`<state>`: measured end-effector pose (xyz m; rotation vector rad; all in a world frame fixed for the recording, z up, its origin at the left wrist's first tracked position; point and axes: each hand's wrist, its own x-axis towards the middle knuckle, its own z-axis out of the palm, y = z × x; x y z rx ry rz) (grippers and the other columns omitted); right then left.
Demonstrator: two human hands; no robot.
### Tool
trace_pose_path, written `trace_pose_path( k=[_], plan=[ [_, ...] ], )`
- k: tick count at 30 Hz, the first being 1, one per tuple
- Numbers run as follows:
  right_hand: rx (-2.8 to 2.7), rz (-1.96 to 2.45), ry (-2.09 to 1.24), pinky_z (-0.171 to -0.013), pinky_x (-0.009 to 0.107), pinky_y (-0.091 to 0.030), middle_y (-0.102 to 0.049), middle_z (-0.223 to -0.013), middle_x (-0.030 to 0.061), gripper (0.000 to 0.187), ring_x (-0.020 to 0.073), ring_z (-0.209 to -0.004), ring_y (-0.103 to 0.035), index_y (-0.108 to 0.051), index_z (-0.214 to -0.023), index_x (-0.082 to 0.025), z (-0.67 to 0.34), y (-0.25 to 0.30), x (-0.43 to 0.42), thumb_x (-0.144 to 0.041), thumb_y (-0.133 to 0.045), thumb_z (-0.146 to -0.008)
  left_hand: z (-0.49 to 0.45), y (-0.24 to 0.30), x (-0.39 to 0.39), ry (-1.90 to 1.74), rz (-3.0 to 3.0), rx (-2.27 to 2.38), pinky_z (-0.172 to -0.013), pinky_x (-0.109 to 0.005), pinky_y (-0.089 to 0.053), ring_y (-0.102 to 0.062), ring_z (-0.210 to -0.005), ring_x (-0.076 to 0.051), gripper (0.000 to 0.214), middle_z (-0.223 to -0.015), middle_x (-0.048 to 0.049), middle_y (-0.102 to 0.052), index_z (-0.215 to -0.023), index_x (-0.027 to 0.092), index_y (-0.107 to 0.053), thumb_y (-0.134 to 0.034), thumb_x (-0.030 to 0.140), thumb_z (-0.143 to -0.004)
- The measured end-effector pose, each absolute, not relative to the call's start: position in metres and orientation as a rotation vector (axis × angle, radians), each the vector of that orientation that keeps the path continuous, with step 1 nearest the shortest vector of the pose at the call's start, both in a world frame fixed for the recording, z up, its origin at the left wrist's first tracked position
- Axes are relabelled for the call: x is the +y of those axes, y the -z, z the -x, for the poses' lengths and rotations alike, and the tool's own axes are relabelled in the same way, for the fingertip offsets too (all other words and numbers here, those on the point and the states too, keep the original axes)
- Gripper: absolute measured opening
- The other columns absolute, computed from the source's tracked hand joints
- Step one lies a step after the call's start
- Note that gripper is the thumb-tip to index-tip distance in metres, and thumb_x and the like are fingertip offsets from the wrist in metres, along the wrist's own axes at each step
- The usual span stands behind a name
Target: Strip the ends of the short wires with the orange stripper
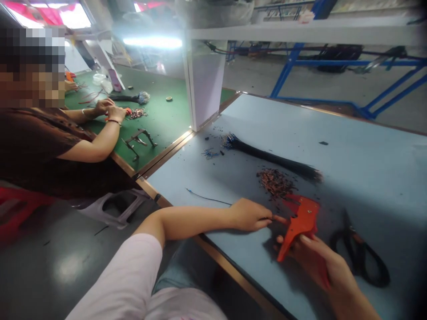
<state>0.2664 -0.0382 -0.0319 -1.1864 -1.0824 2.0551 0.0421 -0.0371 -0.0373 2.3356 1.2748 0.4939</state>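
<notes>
My left hand [248, 215] pinches a thin black wire [208, 199], whose far end lies on the pale blue workbench [367, 133]. Its extended finger reaches the orange wire stripper [302, 222], which my right hand [313, 262] grips from below. Just beyond the stripper lies a heap of cut copper-coloured wire bits [275, 182]. A long bundle of black wires [270, 155] with blue-tipped ends stretches across the bench. Black-handled scissors [360, 253] rest to the right of my right hand.
A co-worker [33, 146] sits at the adjacent green bench [163, 129], hands [106, 109] working over wire bits, beside a metal tool [138, 140] and another wire bundle [130, 98]. A white post [205, 84] stands between the benches. Blue steel racks [333, 62] stand beyond.
</notes>
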Motion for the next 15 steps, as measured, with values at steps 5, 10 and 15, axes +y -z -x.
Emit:
trace_pose_path(
  k=[5,10,15],
  plan=[
    [-1.031,1.149,-2.035,-0.085,0.055,-0.054,-0.054,-0.137,0.0116,0.047,0.0335,-0.096,-0.068,-0.056,-0.126,-0.032,-0.270,0.046,-0.036,-0.042,-0.053,-0.080,-0.041,0.037,-0.037,-0.540,-2.272,1.290,-0.064,-0.022,-0.039,-0.064,-0.093,-0.013,0.025,-0.104,0.0034,-0.070,-0.111,0.027,-0.061,-0.043,0.031,-0.094],
    [-1.025,1.058,-2.047,-0.083,0.051,-0.056,-0.060,-0.130,0.0122,0.043,0.0297,-0.090,-0.068,-0.060,-0.122,-0.029,-0.266,0.045,-0.035,-0.040,-0.053,-0.081,-0.040,0.040,-0.034,-0.658,-2.351,1.230,-0.074,-0.022,-0.043,-0.062,-0.093,-0.013,0.021,-0.100,-0.0023,-0.068,-0.102,0.021,-0.065,-0.047,0.027,-0.092],
    [-0.901,0.905,-2.114,-0.079,0.047,-0.056,-0.071,-0.094,0.0100,0.035,0.0245,-0.081,-0.067,-0.065,-0.110,-0.020,-0.254,0.030,-0.039,-0.030,-0.055,-0.078,-0.035,0.039,-0.032,-1.034,-2.150,1.294,-0.070,-0.024,-0.044,-0.060,-0.078,-0.013,0.015,-0.086,-0.0030,-0.067,-0.090,0.019,-0.069,-0.055,0.021,-0.086]
  ],
)
